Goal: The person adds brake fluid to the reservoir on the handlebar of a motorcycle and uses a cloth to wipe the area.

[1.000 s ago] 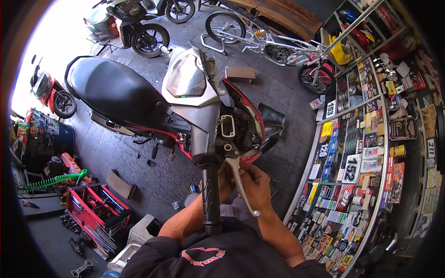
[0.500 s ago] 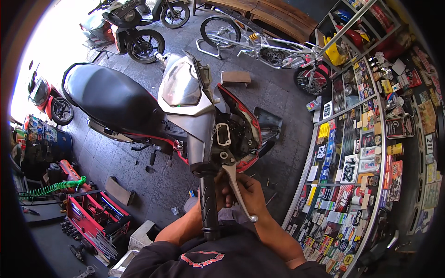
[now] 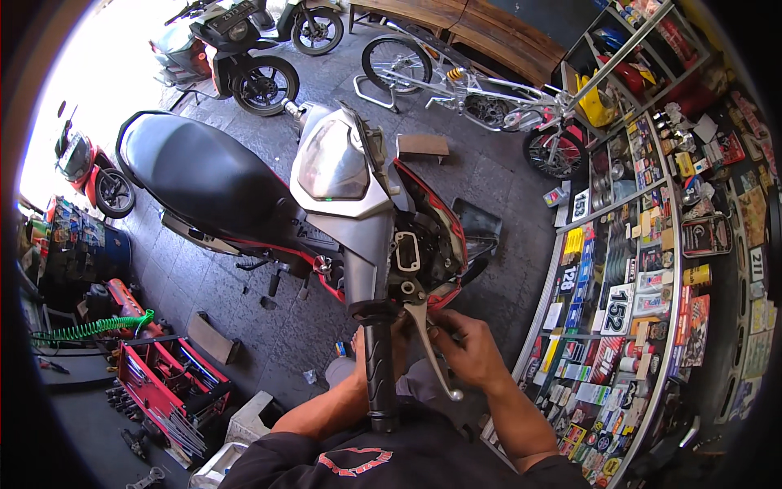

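Note:
A scooter with a black seat (image 3: 199,167) and a silver handlebar cover (image 3: 350,236) stands before me. Its black rubber grip (image 3: 381,371) points toward my body. Beside the grip is a metal brake lever (image 3: 432,354) with a ball end. At the lever's pivot sits the brake master cylinder (image 3: 406,251), its rectangular top showing. My left hand (image 3: 360,360) is behind the grip, which hides most of its fingers. Just right of the lever, my right hand (image 3: 472,349) has its fingers bent together near the pivot, around something small and dark.
A red tool tray (image 3: 167,399) lies at the lower left, near a green coiled hose (image 3: 94,330). On the right stands a glass display case (image 3: 599,326) full of boxed parts. A bare motorcycle frame (image 3: 481,90) and parked scooters (image 3: 252,69) are at the back.
My right hand has moved right, away from the lever and my left hand. The whole view has shifted slightly, so the scooter appears further right.

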A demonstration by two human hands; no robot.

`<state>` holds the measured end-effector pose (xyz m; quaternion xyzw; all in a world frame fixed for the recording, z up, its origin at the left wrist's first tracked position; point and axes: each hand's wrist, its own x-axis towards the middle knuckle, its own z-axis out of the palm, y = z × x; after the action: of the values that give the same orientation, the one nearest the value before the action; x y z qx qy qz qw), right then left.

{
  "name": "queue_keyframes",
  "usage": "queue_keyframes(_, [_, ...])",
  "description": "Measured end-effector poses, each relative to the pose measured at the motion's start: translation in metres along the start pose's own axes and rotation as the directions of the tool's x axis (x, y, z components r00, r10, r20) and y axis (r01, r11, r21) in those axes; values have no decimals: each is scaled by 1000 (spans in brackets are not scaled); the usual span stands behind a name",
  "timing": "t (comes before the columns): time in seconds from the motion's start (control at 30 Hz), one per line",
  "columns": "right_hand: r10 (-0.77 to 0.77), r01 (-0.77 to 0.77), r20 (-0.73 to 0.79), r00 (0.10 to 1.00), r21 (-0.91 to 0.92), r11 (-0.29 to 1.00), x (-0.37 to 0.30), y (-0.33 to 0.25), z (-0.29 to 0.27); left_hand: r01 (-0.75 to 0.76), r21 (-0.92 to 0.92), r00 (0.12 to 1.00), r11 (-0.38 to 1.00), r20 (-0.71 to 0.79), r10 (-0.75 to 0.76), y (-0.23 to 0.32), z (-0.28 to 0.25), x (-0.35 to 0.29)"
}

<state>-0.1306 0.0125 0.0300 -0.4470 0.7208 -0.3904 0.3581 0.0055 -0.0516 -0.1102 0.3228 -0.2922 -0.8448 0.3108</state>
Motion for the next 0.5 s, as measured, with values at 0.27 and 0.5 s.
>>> queue_keyframes(0.27, [-159, 149, -91, 983, -100, 984, 7, 9, 15, 207, -566, 975, 798, 51, -217, -18, -23, 2])
queue_keyframes(0.5, [-569, 501, -70, 820, -393, 771, 38, 44, 2, -50, -281, 997, 958, -65, 32, 0, 10, -3])
